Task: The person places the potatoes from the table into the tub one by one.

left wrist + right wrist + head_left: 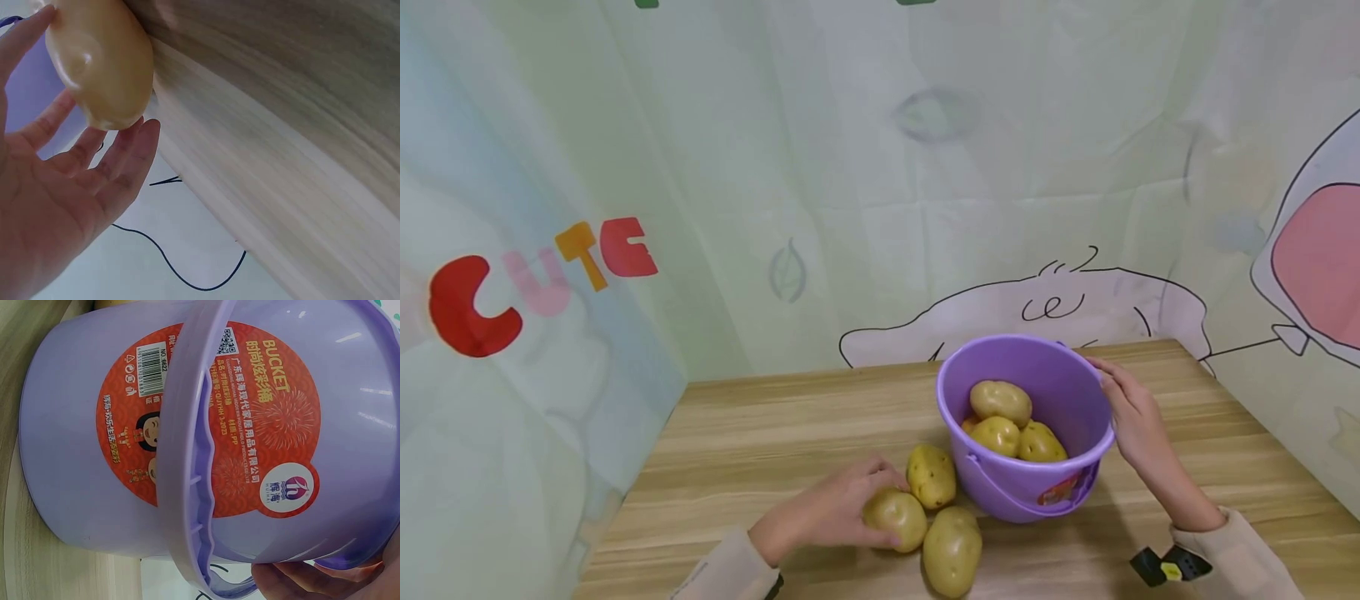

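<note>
On the table, my left hand (pixel 841 510) holds a smooth yellow-brown potato (pixel 898 520) between thumb and fingers; the left wrist view shows that potato (pixel 103 62) close up, with fingertips against its side and lower end. Two more potatoes lie beside it, one (pixel 932 477) against the bucket and one (pixel 952 553) nearer the front. A purple bucket (pixel 1026 487) leans towards me, several potatoes (pixel 1000 403) inside it. My right hand (pixel 1138 421) grips the bucket's rim on the right side. Its fingers (pixel 319 579) show at the rim in the right wrist view.
The wood-grain table (pixel 760 433) meets a printed curtain (pixel 820 208) at the back and sides. The bucket's handle (pixel 178 450) hangs down across a red label (pixel 275 419) on its wall.
</note>
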`<state>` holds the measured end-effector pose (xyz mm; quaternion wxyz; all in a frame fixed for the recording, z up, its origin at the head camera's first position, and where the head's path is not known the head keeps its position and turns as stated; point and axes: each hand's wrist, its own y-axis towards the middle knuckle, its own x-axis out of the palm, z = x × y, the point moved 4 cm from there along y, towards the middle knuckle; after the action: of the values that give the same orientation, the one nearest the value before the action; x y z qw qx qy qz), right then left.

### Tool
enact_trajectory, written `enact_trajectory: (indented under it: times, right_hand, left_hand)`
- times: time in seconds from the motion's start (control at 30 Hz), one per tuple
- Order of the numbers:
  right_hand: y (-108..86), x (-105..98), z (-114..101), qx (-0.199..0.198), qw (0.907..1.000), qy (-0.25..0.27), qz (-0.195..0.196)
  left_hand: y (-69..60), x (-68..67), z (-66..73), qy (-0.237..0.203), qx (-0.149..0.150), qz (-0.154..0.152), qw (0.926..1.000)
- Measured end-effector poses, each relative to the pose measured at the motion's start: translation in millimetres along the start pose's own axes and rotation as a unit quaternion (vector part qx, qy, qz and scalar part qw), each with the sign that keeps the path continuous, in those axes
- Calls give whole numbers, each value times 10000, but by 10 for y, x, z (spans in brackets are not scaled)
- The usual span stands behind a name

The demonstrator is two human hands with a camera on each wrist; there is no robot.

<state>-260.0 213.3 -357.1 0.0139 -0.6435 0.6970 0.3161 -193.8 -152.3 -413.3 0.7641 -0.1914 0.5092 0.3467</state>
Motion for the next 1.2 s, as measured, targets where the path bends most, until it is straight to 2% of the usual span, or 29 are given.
enact_trajectory:
  times: [0.4, 1.2]
  right_hand:
    - [-3, 8, 8, -20, 10000, 13, 26]
    - [5, 3, 6, -63, 10000, 6, 26]
  left_hand:
    - [17, 76, -20, 102, 22, -133, 9999]
    - [45, 102, -34, 49, 42, -55, 10000]
